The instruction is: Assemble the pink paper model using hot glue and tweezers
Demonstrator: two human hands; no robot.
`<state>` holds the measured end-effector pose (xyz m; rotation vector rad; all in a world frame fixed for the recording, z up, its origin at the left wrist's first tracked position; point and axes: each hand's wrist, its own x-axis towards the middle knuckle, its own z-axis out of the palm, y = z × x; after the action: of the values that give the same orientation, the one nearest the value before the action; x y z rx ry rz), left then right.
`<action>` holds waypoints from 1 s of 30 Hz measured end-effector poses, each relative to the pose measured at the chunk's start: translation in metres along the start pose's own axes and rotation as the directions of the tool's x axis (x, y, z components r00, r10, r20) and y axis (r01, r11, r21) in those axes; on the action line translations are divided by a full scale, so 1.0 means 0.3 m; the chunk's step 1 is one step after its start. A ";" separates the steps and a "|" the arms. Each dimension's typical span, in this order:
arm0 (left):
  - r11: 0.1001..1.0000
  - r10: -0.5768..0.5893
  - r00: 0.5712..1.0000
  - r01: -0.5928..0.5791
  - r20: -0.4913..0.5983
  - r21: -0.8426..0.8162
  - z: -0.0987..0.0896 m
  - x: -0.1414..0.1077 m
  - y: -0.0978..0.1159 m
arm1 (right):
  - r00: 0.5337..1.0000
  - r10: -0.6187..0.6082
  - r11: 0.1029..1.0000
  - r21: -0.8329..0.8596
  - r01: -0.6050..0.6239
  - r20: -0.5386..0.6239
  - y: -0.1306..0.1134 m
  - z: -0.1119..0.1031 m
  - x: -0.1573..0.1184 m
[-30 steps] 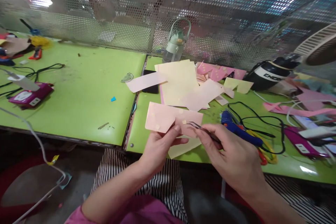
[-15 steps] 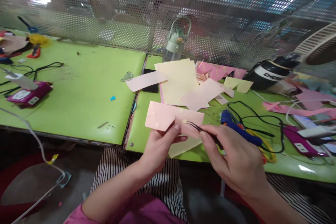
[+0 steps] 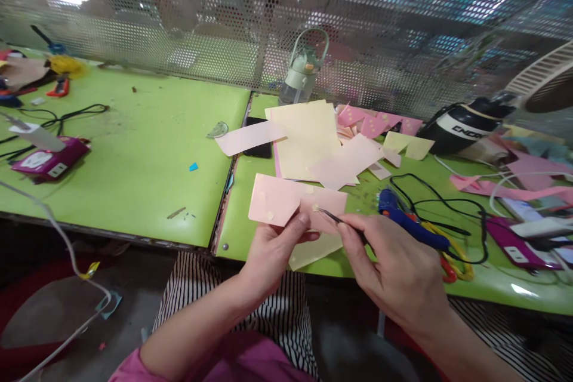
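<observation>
My left hand (image 3: pixel 273 250) pinches a pink paper piece (image 3: pixel 274 198) from below, thumb on top near a notch in its lower edge. Small pale yellow bits dot the paper. My right hand (image 3: pixel 391 256) is closed on dark tweezers (image 3: pixel 335 216), whose tips touch one yellow bit (image 3: pixel 316 208) on the paper's right part. Under the pink piece, near the table's front edge, lies a pale yellow paper (image 3: pixel 316 250). Farther back are a stack of cream sheets (image 3: pixel 304 137) and loose pink strips (image 3: pixel 349 161).
A green-lidded bottle (image 3: pixel 299 74) stands behind the sheets, beside a dark phone (image 3: pixel 258 146). To the right are a blue-handled tool (image 3: pixel 414 227), black cable, a black bottle (image 3: pixel 461 128) and a purple power strip (image 3: pixel 519 245). Another purple strip (image 3: pixel 51 161) sits left.
My right hand and the tweezers have shifted slightly left, with the tips now on the yellow bit. My left hand and the pink paper are almost unmoved.
</observation>
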<state>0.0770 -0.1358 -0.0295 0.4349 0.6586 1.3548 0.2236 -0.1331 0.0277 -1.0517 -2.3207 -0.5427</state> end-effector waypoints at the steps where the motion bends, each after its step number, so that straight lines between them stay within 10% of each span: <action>1: 1.000 -0.002 1.000 0.002 0.002 0.000 0.000 -0.001 0.000 | 1.000 0.002 1.000 -0.004 -0.002 0.003 0.000 0.001 -0.001; 30: 1.000 -0.008 1.000 0.007 0.012 0.007 0.007 -0.002 -0.001 | 1.000 0.003 1.000 -0.011 -0.002 0.011 -0.007 0.009 -0.005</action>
<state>0.0787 -0.1361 -0.0280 0.4454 0.6548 1.3422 0.2219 -0.1337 0.0245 -1.0652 -2.3284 -0.5504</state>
